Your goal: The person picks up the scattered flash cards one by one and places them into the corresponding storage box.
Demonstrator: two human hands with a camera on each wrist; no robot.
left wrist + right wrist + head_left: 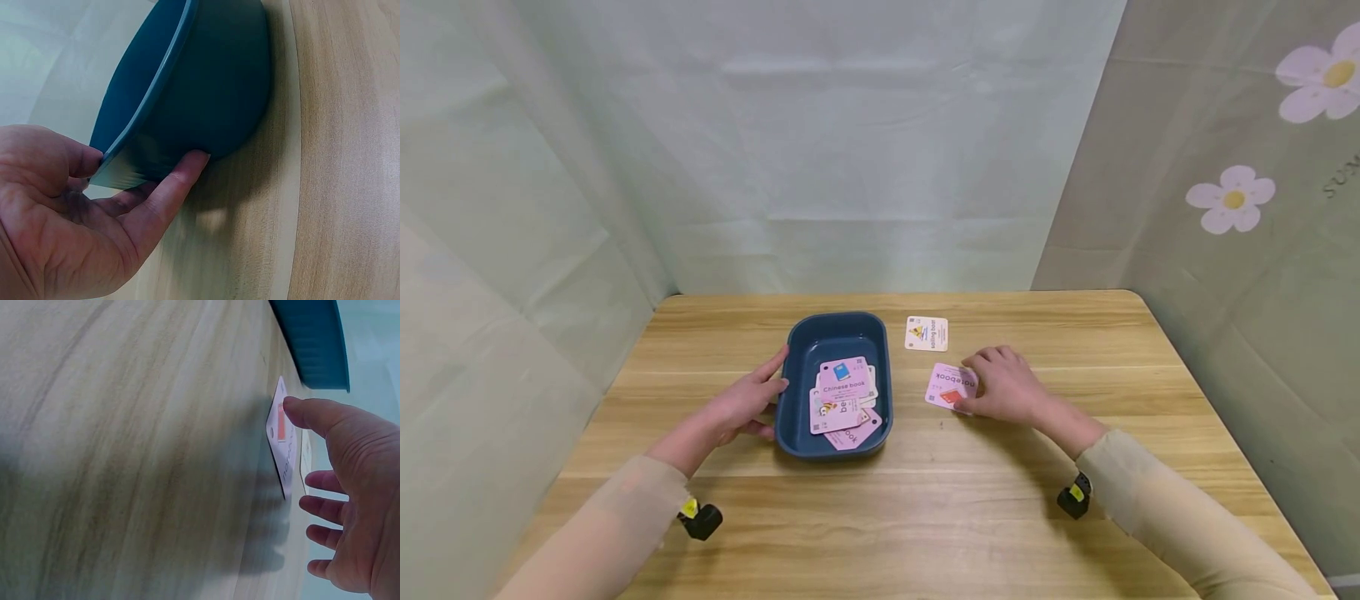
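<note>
My left hand (748, 404) holds the left side of a dark blue rectangular tray (797, 333). In the left wrist view, fingers meet the tray's rim and another digit presses the outer wall. Several picture cards lie overlapping in the tray, a pink "Chinese book" card (842, 375) on top. My right hand (1003, 387) is over the right edge of a pink "notebook" card (947, 387) on the table. Its thumb overlaps the card in the right wrist view, and the other fingers are spread and loosely bent. Behind that card lies a white "sailing boat" card (927, 333).
The wooden table (880, 533) ends at a pale curtain (850, 167) behind and at the left. A grey curtain with flowers (1232, 200) hangs at the right. Each wrist carries a small black camera, such as the left one (702, 522).
</note>
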